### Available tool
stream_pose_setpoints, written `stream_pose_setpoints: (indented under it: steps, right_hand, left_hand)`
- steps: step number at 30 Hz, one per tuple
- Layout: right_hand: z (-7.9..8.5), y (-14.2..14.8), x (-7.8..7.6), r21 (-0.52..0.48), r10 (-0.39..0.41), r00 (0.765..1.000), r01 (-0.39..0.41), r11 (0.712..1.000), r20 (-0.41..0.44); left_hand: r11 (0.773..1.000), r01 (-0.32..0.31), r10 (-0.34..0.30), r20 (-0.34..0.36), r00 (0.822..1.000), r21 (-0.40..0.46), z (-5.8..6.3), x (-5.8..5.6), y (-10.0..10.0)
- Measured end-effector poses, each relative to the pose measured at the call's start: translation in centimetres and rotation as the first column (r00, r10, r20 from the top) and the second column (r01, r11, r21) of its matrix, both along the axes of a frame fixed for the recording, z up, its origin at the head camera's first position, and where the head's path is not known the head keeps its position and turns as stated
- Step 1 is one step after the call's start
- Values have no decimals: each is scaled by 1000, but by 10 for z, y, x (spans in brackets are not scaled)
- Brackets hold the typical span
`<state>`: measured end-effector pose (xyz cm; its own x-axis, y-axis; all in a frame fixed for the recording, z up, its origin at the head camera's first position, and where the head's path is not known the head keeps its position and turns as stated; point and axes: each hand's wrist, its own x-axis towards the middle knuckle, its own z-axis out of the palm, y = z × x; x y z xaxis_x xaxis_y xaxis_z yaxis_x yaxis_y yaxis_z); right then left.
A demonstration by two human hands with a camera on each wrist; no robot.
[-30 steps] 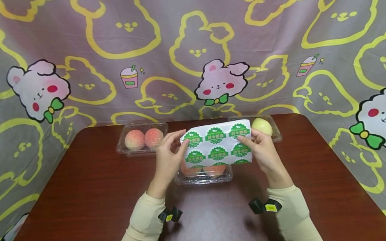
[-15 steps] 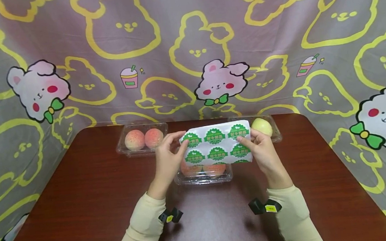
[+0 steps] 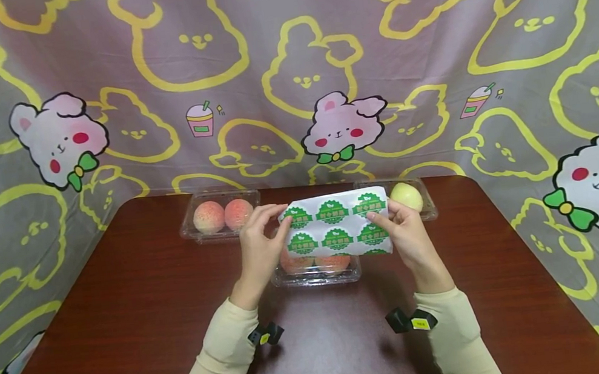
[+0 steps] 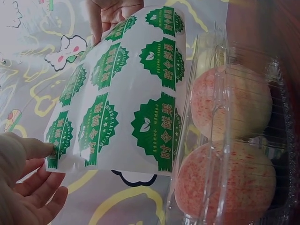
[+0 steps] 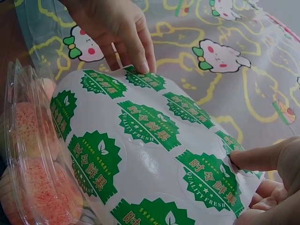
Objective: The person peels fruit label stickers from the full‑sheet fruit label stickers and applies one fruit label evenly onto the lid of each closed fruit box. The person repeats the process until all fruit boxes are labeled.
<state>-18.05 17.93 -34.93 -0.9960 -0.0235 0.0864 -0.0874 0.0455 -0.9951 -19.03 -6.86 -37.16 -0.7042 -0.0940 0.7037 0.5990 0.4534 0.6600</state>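
Observation:
A white sheet of round green stickers (image 3: 334, 225) is held up between both hands, its printed face towards me. My left hand (image 3: 260, 249) pinches the upper left corner with thumb and fingers. On the other side, my right hand (image 3: 410, 236) pinches the right edge, thumb lying over a sticker. Behind the sheet's lower edge stands a clear plastic clamshell box (image 3: 317, 279) holding two peaches (image 4: 227, 180); the sheet hides its upper part in the head view. The right wrist view shows the sheet (image 5: 150, 161) bowed, with gold lettering across the green stickers.
At the back left of the brown table (image 3: 143, 313) stands another clear box (image 3: 188, 230) with two peaches. A third box (image 3: 428, 204) at the back right contains a yellow-green fruit (image 3: 406, 197), partly covered by the sheet. A patterned curtain (image 3: 264, 62) surrounds the table.
Both hands keep their pinch on the sticker sheet, which shifts only very slightly. The boxes stay where they were.

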Motion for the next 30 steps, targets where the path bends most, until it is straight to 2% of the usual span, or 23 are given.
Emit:
stream_pose_setpoints:
  steps: [17, 23, 30]
  right_hand:
    - [4, -1, 3, -11, 16, 999, -15, 1000, 37]
    - [4, -3, 2, -50, 6, 999, -4, 999, 45]
    - [3, -1, 1, -86, 9, 998, -4, 996, 64]
  left_hand:
    - [999, -52, 52, -45, 998, -3, -2, -1, 0]
    - [999, -46, 46, -26, 999, -7, -3, -1, -1]
    - [999, -23, 20, -69, 997, -36, -5, -3, -2]
